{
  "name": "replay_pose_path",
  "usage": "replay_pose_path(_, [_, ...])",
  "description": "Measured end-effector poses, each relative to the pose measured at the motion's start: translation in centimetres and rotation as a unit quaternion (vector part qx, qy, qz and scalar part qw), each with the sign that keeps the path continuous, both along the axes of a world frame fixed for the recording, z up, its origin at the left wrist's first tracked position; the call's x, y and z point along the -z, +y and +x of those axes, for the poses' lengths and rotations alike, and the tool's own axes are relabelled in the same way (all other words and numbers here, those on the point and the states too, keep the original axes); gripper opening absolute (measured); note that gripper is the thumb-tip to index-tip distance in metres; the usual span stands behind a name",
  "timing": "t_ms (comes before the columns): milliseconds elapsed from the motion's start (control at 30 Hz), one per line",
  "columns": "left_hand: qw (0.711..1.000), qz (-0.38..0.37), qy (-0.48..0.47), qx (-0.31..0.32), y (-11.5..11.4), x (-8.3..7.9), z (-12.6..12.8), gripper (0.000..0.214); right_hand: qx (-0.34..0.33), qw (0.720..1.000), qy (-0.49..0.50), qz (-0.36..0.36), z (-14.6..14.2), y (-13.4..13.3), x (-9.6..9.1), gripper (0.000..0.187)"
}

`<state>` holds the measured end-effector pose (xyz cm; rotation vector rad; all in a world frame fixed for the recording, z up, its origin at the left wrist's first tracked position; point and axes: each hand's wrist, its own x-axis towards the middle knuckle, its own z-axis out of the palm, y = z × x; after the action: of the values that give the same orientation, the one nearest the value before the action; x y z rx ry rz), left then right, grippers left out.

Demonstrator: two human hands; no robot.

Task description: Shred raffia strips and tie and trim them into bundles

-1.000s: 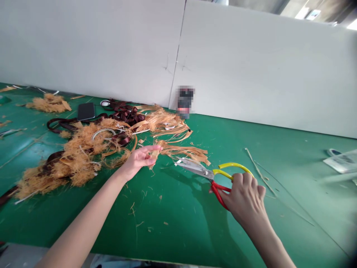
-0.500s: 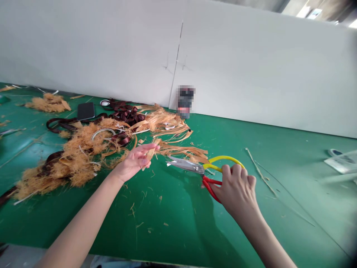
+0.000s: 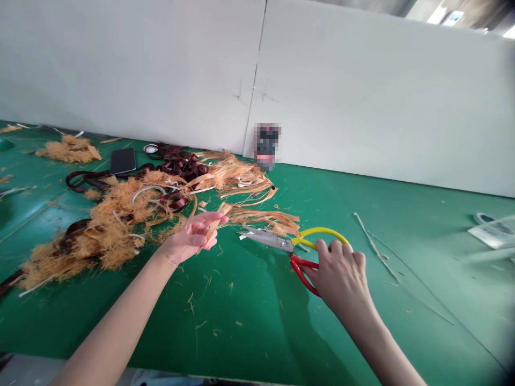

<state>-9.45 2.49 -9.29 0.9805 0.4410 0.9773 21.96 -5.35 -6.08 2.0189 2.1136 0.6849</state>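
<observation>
My left hand (image 3: 192,237) pinches the end of a tan ribbon strip (image 3: 219,217) that runs back into a loose bundle of tan strips (image 3: 265,217) on the green table (image 3: 257,311). My right hand (image 3: 341,273) grips a pair of scissors (image 3: 281,244) with one yellow and one red handle loop. The steel blades point left toward the held strip and stand a short way to its right, with their tips close together.
A big heap of frayed tan fibre and dark maroon ribbon (image 3: 120,214) fills the left of the table. A dark phone (image 3: 124,160) lies behind it. A white partition wall (image 3: 362,96) closes the far side. Thin tan slivers (image 3: 372,244) lie to the right, plastic-wrapped items (image 3: 491,233) at the far right.
My right hand has carried the scissors leftward and closer to the strip in my left hand. My left hand has drawn slightly back toward me, still pinching the strip.
</observation>
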Motion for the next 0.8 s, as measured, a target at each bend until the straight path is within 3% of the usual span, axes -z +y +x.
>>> replay_pose_path(267, [0.999, 0.009, 0.006, 0.036, -0.1, 0.3, 0.1, 0.045, -0.03, 0.996, 0.031, -0.074, 0.2, 0.0, 0.0, 0.027])
replay_pose_path(467, [0.997, -0.034, -0.036, -0.052, 0.0, -0.6, -0.2, 0.046, -0.096, 0.989, 0.07, -0.089, 3.0, 0.0, 0.8, 0.005])
replay_pose_path(567, [0.99, -0.051, -0.063, -0.118, 0.1, -1.0, -0.5, 0.046, -0.108, 0.976, 0.117, -0.147, 4.8, 0.0, 1.4, 0.008])
replay_pose_path(700, [0.98, -0.059, -0.065, -0.18, 0.8, -1.2, -0.6, 0.044, -0.063, 0.963, 0.18, -0.19, 6.5, -0.2, 2.1, 0.01])
replay_pose_path(800, [0.983, -0.042, -0.009, -0.179, 1.5, -1.2, -0.1, 0.044, -0.032, 0.941, 0.27, -0.202, 6.9, -0.3, 1.4, 0.032])
